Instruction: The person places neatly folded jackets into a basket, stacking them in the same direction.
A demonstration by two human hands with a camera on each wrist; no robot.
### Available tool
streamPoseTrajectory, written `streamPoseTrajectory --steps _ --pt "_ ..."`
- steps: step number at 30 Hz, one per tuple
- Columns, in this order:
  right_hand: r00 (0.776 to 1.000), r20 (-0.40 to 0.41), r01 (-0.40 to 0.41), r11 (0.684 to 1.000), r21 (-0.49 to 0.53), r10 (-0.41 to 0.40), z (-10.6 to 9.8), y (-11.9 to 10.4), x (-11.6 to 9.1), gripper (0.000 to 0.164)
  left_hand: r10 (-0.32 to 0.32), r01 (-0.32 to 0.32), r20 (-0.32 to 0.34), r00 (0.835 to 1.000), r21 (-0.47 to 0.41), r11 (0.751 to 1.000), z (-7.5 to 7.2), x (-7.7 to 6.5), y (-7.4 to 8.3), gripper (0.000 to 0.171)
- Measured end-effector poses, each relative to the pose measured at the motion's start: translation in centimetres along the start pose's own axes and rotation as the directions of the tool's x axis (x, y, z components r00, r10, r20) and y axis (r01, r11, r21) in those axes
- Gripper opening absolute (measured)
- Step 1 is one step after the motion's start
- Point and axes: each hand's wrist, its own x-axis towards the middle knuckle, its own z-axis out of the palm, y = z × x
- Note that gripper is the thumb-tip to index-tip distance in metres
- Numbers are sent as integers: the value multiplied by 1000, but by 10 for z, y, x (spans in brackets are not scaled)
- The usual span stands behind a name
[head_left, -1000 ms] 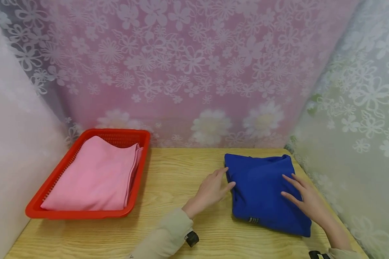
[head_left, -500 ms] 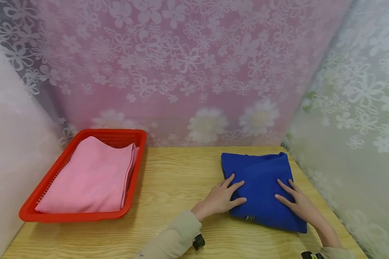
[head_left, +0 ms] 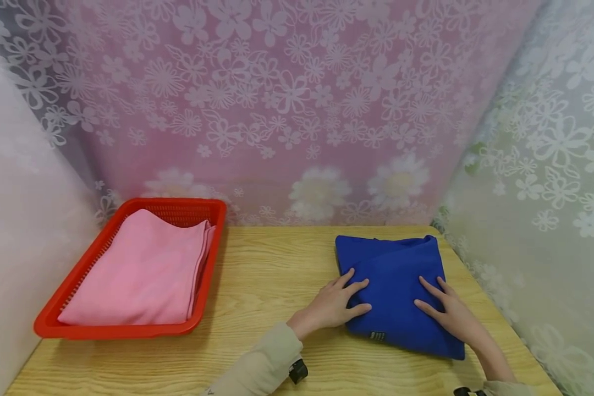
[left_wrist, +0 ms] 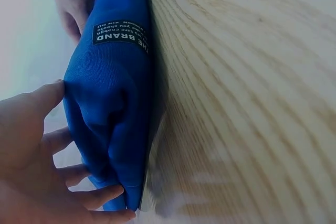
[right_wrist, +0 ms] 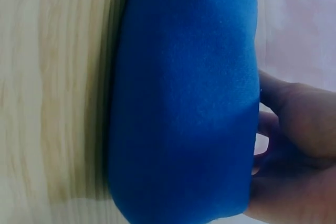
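A folded blue garment (head_left: 393,275) lies on the right part of the table in the head view. Along its near edge is a small dark label (left_wrist: 121,34) with pale lettering, large in the left wrist view. My left hand (head_left: 330,303) rests at the garment's left side, its fingers spread over the edge and top. Some of those fingers (left_wrist: 97,199) reach down the folded layers at the side. On the right, my right hand (head_left: 452,314) lies with spread fingers on the top. Its thumb and fingers touch the cloth's upper edge in the right wrist view.
At the left stands a red plastic basket (head_left: 215,258) holding a folded pink cloth (head_left: 141,269). The wooden table (head_left: 272,258) runs between basket and garment. Floral curtains (head_left: 287,110) hang behind and to the sides.
My left hand has moved from the garment's left edge onto its top, fingers spread. My right hand stays on the right part and has settled slightly lower.
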Motion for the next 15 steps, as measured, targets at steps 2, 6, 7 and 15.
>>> streamPoseTrajectory --steps 2,6,7,15 --pt "1000 2 3 1000 -4 -3 2 -5 2 75 -4 4 -8 1000 -15 1000 -1 -2 -3 61" --pt "1000 15 8 1000 -13 -8 6 -15 6 75 -16 15 -20 1000 -40 999 -5 -8 -9 60" --pt "1000 18 9 1000 -10 -9 8 -18 7 75 -19 18 -23 1000 -42 999 -7 -10 -10 60" --pt "1000 23 13 1000 -21 -12 18 -41 15 76 -40 36 -58 998 -55 998 -16 -23 -20 58"
